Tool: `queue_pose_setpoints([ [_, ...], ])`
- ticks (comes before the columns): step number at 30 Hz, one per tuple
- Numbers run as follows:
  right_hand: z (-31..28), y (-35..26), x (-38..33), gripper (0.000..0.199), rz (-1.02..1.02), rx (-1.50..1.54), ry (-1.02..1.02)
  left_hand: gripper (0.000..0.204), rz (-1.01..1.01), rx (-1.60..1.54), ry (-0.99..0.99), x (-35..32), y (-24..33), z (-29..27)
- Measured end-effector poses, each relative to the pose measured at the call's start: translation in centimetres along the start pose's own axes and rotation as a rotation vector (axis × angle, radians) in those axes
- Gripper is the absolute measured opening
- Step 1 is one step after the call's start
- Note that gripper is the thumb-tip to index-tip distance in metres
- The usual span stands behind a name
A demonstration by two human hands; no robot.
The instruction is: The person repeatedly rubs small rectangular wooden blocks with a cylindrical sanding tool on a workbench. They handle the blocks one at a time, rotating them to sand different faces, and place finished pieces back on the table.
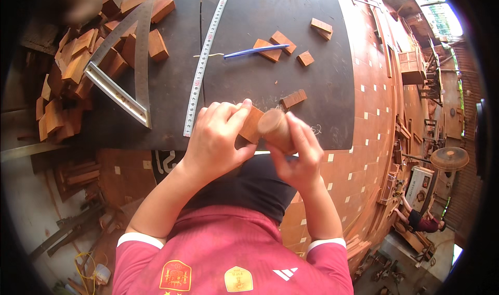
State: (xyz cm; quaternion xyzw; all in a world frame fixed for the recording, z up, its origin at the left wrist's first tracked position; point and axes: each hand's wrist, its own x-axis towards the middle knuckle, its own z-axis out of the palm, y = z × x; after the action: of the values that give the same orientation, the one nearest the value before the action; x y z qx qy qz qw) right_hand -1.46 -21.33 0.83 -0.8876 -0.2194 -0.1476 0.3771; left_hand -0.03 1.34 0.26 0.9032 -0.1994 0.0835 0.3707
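At the near edge of a dark tabletop [166,77], my left hand [215,134] grips a reddish-brown wooden block [251,124] between thumb and fingers. My right hand [304,152] is closed round a wooden cylinder [276,129] with a flat round end. That end is right beside the block; whether the two touch I cannot tell. Just beyond the cylinder lies a small stepped wooden piece [293,99]. A blue pen [254,51] rests farther up the table, its tip near a white measuring strip [205,61] that runs away from me.
Many wooden blocks [78,61] are heaped at the left, with a metal set square [117,95] over some of them. Several loose blocks [267,50] lie at the far right of the table. Beyond it is a tiled floor [369,87], with a fan [449,159] and another person [422,221].
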Motion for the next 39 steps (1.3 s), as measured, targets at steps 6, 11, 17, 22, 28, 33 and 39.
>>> queue_pose_setpoints([
  [6, 0.2, -1.9, -1.7, 0.073, -0.053, 0.063, -0.043, 0.081, 0.019, 0.005, 0.025, -0.1, -0.1, 0.6],
  [11, 0.2, 0.1, 0.3, 0.072, -0.001, -0.03, 0.045, 0.081, -0.014, 0.027, 0.011, 0.0, 0.1, 0.3],
  [17, 0.1, -1.7, -0.9, 0.073, -0.052, 0.047, -0.038, 0.081, -0.001, -0.003, 0.039, -0.2, 0.1, 0.7],
  [22, 0.3, -0.7, -0.1, 0.074, 0.012, -0.029, 0.032, 0.08, 0.005, 0.01, 0.048, -0.1, 0.2, 0.7],
  [28, -0.2, -0.2, 0.0, 0.07, -0.064, -0.035, 0.017, 0.08, -0.024, 0.01, 0.025, 0.0, 0.3, 0.7],
  [33, 0.1, -1.5, -0.8, 0.076, -0.035, 0.014, -0.019, 0.081, -0.045, -0.02, 0.021, -0.2, 0.3, 0.6],
  [39, 0.0, -0.7, 0.1, 0.072, 0.057, -0.008, -0.012, 0.08, -0.064, -0.022, 0.043, -0.2, 0.0, 0.7],
])
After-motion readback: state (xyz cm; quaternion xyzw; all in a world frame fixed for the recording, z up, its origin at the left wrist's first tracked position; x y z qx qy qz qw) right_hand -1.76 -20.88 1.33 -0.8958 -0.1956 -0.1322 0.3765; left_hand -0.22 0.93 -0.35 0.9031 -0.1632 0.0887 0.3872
